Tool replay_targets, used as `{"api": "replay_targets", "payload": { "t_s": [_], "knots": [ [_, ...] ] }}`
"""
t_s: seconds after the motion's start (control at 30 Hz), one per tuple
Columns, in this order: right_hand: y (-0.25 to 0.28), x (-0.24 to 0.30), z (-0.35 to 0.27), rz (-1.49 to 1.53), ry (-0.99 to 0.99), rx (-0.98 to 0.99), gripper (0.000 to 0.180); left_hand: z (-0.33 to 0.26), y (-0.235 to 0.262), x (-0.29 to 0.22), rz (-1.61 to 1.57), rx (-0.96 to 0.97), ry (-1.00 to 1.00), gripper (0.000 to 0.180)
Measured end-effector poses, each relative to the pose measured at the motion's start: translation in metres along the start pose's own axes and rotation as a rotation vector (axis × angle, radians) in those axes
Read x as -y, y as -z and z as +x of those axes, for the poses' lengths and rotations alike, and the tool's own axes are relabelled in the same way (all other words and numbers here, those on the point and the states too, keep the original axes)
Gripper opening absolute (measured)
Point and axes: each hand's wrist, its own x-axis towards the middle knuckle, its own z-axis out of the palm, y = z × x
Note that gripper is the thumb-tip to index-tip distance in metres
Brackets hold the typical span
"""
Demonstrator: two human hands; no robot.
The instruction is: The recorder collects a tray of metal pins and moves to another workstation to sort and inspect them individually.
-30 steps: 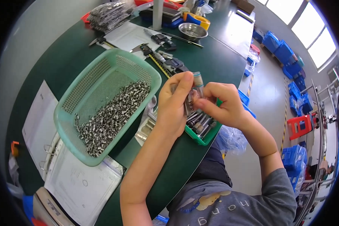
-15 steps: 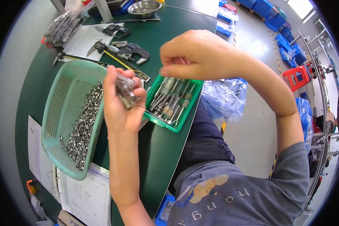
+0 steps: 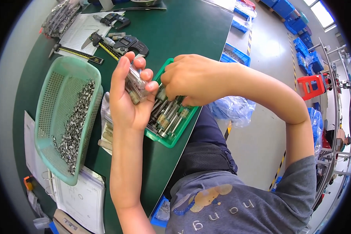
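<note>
My left hand (image 3: 126, 107), palm up with curled fingers, holds several clear plastic tubes (image 3: 136, 80); what they contain is unclear. Beside it on the right is a small green tray (image 3: 165, 142) of metal pin gauges (image 3: 168, 117), some in clear tubes. My right hand (image 3: 197, 78) is over this tray with its fingers bent down among the pins. Its fingertips are partly hidden, so whatever they grip cannot be made out. Left of my left wrist, several pale tubes (image 3: 107, 136) lie on a white bag.
A pale green perforated basket (image 3: 46, 87) of small metal rings stands on the left. Digital calipers (image 3: 101, 43) and a digital micrometer (image 3: 134, 45) lie beyond my left hand. An open ring binder (image 3: 80, 199) lies nearer. Clear plastic bagging (image 3: 236, 113) is right of the table edge.
My right hand has come down from above the green tray to its contents. The view has shifted, uncovering pale tubes beside my left wrist. My left hand still holds the tubes.
</note>
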Motion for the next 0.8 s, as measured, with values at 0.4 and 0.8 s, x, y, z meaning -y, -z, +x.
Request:
{"api": "replay_targets", "payload": {
  "t_s": [0.4, 0.8],
  "knots": [
    [0.012, -0.007, -0.016, 0.039, 0.080, -0.379, 0.016, -0.005, 0.000, 0.004, 0.087, 0.072, -0.051, 0.019],
    [0.011, -0.008, -0.040, 1.264, -0.126, -0.725, 0.018, -0.009, -0.006, 0.010, 0.326, 0.090, -0.033, 0.027]
  ]
}}
